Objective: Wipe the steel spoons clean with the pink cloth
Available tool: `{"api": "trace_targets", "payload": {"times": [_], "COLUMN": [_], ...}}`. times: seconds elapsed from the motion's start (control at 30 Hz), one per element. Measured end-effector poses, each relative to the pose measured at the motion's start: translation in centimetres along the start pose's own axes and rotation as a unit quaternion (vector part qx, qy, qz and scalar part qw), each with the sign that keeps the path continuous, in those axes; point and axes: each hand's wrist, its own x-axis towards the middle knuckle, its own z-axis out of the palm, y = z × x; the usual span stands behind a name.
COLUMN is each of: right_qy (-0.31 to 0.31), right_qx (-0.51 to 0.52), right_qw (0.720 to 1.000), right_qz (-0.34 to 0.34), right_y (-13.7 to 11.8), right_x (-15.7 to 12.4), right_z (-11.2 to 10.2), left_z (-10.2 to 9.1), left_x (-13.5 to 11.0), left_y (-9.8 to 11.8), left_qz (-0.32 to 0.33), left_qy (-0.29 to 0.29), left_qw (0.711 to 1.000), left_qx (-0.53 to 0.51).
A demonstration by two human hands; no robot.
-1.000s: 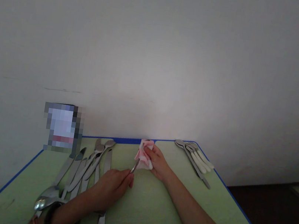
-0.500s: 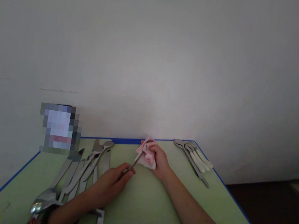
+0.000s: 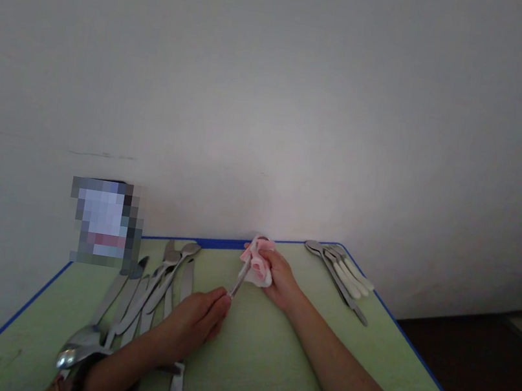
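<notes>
My left hand (image 3: 201, 317) is closed around the handle of a metal spoon (image 3: 240, 281), which slants up and away from me. My right hand (image 3: 278, 276) wraps a crumpled pink and white cloth (image 3: 260, 272) round the far end of the spoon. Only a bit of its rounded grey head shows above the cloth. Beneath and left of my left forearm lies a loose spread of metal knives and spoons (image 3: 131, 307). To the right of my right hand rest a spoon (image 3: 329, 264) and several white-handled forks (image 3: 349, 277), side by side.
The pale green table (image 3: 253, 377) has a blue edge and stands against a grey wall (image 3: 276, 93). A blurred-out upright device (image 3: 103, 221) leans at the back left corner. A large shiny spoon or ladle (image 3: 75, 351) lies near my left wrist.
The spoon's handle has turned and tilted slightly in my left hand. The cloth has shifted a little along its far end and is bunched tighter. The laid-out cutlery has stayed in place.
</notes>
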Motion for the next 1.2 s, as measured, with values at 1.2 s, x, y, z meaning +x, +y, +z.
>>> {"api": "trace_targets", "payload": {"times": [1.2], "right_qy": [-0.017], "right_qx": [0.095], "right_qw": [0.995], "right_qz": [0.040], "right_y": [-0.69], "right_x": [-0.17], "right_z": [0.07], "left_z": [-0.10], "left_x": [0.08], "left_y": [0.03], "left_qz": [-0.003], "left_qy": [0.013], "left_qw": [1.000], "left_qx": [0.019]}}
